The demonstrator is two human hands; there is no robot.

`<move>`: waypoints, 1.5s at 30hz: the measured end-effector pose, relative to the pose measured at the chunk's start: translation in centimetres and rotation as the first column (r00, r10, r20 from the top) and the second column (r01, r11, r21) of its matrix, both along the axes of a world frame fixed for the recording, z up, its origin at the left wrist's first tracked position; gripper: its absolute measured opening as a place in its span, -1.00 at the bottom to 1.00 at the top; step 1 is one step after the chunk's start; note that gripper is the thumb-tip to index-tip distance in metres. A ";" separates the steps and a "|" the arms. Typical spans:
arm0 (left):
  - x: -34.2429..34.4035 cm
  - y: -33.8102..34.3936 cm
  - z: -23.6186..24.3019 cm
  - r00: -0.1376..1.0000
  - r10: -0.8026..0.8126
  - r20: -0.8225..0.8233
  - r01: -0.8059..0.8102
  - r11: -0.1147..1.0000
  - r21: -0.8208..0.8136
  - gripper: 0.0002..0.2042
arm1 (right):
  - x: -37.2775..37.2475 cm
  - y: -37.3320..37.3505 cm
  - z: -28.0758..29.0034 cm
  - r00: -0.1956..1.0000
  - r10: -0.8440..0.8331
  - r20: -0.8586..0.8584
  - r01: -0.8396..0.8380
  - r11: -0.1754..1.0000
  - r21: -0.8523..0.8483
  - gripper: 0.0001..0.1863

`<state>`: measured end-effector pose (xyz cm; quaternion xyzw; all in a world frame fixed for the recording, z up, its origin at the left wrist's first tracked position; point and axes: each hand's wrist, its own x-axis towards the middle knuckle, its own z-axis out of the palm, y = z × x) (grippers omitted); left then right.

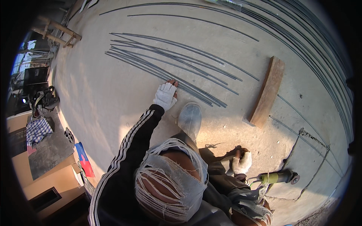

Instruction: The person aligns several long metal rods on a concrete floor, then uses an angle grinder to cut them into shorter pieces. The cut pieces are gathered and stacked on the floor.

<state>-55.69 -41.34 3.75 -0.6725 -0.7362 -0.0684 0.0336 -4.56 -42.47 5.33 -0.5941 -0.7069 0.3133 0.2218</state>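
My left hand (166,96), in a white fingerless glove, reaches forward to a bunch of thin grey metal rods (200,95) on the concrete floor. Its fingers curl over the nearest rods, partway along them. More cut rods (181,52) fan out just beyond. Low on the right, my right hand (242,162) wears a similar glove and is close to my bent right leg. Its fingers look bunched together; whatever is between them is hidden. Beside it lies a green angle grinder (278,177) with its disc pointing right. My grey boot (189,117) stands next to the nearest rods.
A wooden block (268,90) lies on the floor right of the rods. Two rods (298,128) extend beyond it toward a crack. Long rods (309,37) curve along the far right. A wooden frame (60,32) stands at far left, with a checked cloth (39,132) nearer.
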 end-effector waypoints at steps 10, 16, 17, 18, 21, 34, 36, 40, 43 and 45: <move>-1.5 2.2 0.8 0.998 -0.063 -0.008 0.062 0.992 -0.113 -0.58 | -0.5 0.1 0.3 0.999 -0.041 0.029 0.042 0.999 -0.017 -0.82; -1.7 2.8 2.0 0.996 -0.071 0.058 0.076 0.993 -0.092 -0.33 | -0.7 0.1 -0.1 0.994 -0.020 0.109 0.021 1.000 -0.003 -0.79; -1.7 3.0 2.1 0.997 -0.066 0.051 0.071 0.991 -0.116 -0.30 | -0.8 0.1 -0.3 0.995 -0.033 0.096 0.035 0.999 -0.019 -0.78; -1.7 3.2 2.2 0.997 -0.063 0.046 0.069 0.988 -0.141 -0.27 | -0.8 0.1 -0.4 0.992 -0.027 0.121 0.028 1.000 -0.009 -0.77; -2.0 3.7 2.4 0.990 -0.116 0.079 0.123 0.989 -0.085 -0.22 | -0.7 0.0 -0.6 0.986 -0.016 0.167 0.019 1.000 -0.015 -0.74; -3.2 3.4 2.4 0.973 -0.177 0.147 0.189 0.979 -0.071 -0.25 | -0.8 0.1 -0.7 0.959 0.019 0.282 -0.002 0.998 -0.061 -0.69; -3.3 3.5 2.5 0.971 -0.168 0.169 0.184 0.980 -0.079 -0.30 | -0.8 0.1 -0.8 0.956 0.022 0.292 -0.001 0.998 -0.069 -0.69; -3.6 4.0 3.1 0.970 -0.171 0.172 0.190 0.976 -0.103 -0.38 | -0.7 0.1 -0.9 0.955 0.012 0.298 0.013 0.997 -0.082 -0.70; -4.7 5.1 3.7 0.950 -0.235 0.205 0.258 0.961 -0.095 -0.44 | -0.8 0.1 -1.1 0.952 0.012 0.307 0.012 0.997 -0.075 -0.71; -5.7 6.2 3.9 0.925 -0.310 0.220 0.335 0.939 -0.085 -0.47 | -0.8 0.1 -1.1 0.949 0.019 0.314 0.005 0.997 -0.075 -0.70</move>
